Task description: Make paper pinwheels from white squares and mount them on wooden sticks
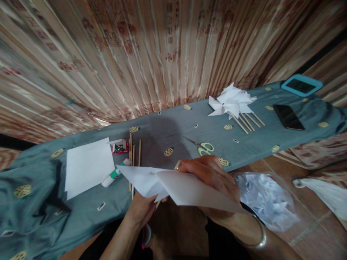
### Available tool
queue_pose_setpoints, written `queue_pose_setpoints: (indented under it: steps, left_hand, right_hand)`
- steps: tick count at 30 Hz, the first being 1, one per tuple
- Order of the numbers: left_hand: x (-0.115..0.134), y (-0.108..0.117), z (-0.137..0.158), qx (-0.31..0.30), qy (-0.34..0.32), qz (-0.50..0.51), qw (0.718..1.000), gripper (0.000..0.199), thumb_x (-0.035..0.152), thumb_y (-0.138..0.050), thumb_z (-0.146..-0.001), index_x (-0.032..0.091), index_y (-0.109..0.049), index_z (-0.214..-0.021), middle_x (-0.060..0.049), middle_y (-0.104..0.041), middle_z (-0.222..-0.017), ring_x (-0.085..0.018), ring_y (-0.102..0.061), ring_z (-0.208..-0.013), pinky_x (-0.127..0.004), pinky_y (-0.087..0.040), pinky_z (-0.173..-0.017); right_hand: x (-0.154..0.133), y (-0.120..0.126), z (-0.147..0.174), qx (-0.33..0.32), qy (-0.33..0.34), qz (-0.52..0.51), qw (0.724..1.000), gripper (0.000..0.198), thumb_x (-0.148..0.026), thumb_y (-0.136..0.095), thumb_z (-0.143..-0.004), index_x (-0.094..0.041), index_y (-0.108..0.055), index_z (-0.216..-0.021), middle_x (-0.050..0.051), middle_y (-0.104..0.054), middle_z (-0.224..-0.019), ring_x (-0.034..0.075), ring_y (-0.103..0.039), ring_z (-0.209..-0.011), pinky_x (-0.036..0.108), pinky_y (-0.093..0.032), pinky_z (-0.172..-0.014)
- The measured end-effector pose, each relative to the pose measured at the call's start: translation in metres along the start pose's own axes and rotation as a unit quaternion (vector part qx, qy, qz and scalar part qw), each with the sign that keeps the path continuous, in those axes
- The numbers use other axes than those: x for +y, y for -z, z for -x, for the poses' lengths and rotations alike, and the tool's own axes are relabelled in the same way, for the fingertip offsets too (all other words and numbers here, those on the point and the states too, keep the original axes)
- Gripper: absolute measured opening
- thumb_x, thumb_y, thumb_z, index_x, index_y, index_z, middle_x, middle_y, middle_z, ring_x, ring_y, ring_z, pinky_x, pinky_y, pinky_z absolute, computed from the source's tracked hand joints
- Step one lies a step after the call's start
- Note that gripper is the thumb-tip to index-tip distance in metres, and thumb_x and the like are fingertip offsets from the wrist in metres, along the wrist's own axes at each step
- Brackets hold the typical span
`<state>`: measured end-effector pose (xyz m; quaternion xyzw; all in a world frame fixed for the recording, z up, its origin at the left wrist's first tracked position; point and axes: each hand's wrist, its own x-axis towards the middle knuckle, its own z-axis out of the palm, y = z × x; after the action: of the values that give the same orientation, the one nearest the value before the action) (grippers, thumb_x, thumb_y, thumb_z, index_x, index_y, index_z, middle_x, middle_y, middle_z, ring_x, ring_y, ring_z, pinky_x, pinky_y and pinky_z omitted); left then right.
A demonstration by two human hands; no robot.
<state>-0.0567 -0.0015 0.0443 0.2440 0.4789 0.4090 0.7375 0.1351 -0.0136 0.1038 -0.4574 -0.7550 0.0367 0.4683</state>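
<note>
So both hands are busy with one white paper pinwheel [189, 189], and it's sitting up in the air over the near edge of the desk [159, 135]. The right hand [213, 177] is closing over the top of it, fingers curling near the tip of a wooden stick [177, 165] that's poking out past the paper. The left hand [142, 209] is gripping it from underneath, though the paper is hiding most of the fingers, so I can't tell exactly how they're placed.

Scissors with yellow-green handles [200, 146] are lying just beyond the right hand. Over on the left, some loose sticks [140, 153] are lying near a glue stick [111, 178], a small box of metal bits [120, 147] and white sheets [89, 168]. More pinwheels [234, 101] are piling up at the back on the right, with a dark phone [288, 117] and a blue-framed tablet [301, 85] lying past them. A clear bag of white paper [264, 202] is resting on the floor [306, 216].
</note>
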Motion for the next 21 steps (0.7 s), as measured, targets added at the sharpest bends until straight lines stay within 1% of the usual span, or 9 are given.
queue_pose_setpoints:
  steps: [4, 9, 15, 19, 21]
  left_hand:
    - [0.002, -0.002, 0.0, -0.004, 0.003, 0.0, 1.0, 0.031, 0.023, -0.087, -0.044, 0.014, -0.069, -0.069, -0.001, -0.063, -0.055, -0.015, -0.059, -0.051, -0.025, -0.051, -0.052]
    - [0.004, -0.004, 0.001, 0.013, 0.011, -0.003, 1.0, 0.035, 0.021, -0.087, -0.043, 0.014, -0.071, -0.073, -0.002, -0.066, -0.06, -0.015, -0.059, -0.052, -0.025, -0.051, -0.051]
    - [-0.002, 0.005, 0.001, 0.028, 0.019, -0.009, 0.999, 0.031, 0.02, -0.086, -0.043, 0.013, -0.067, -0.066, 0.0, -0.058, -0.05, -0.018, -0.06, -0.052, -0.028, -0.053, -0.054]
    - [-0.001, 0.006, 0.001, 0.026, 0.021, 0.0, 0.999, 0.031, 0.019, -0.086, -0.044, 0.013, -0.068, -0.069, -0.001, -0.061, -0.055, -0.018, -0.061, -0.056, -0.028, -0.052, -0.055]
    - [0.001, 0.003, 0.001, 0.018, 0.02, -0.002, 1.0, 0.029, 0.02, -0.085, -0.045, 0.015, -0.068, -0.067, -0.001, -0.063, -0.058, -0.018, -0.061, -0.057, -0.027, -0.051, -0.055]
  right_hand:
    - [0.0, 0.001, -0.002, 0.002, 0.008, -0.01, 1.0, 0.035, -0.025, -0.063, -0.087, -0.019, -0.055, -0.121, 0.002, -0.073, -0.098, 0.017, -0.066, -0.089, 0.033, -0.047, -0.085]
    - [0.0, 0.003, -0.002, -0.019, -0.001, -0.017, 1.0, 0.033, -0.028, -0.064, -0.087, -0.015, -0.057, -0.117, 0.004, -0.072, -0.097, 0.017, -0.065, -0.088, 0.032, -0.046, -0.084]
    - [0.001, 0.0, 0.0, 0.0, 0.007, -0.022, 1.0, 0.037, -0.027, -0.063, -0.087, -0.017, -0.054, -0.122, 0.004, -0.072, -0.098, 0.018, -0.065, -0.09, 0.034, -0.046, -0.085]
    - [0.001, 0.0, 0.0, -0.007, 0.004, -0.019, 1.0, 0.034, -0.025, -0.059, -0.089, -0.018, -0.054, -0.122, 0.003, -0.072, -0.098, 0.018, -0.065, -0.089, 0.035, -0.046, -0.085]
    - [0.001, 0.0, 0.001, -0.012, -0.005, -0.01, 1.0, 0.033, -0.026, -0.06, -0.088, -0.019, -0.055, -0.12, 0.003, -0.072, -0.098, 0.018, -0.065, -0.088, 0.034, -0.046, -0.085]
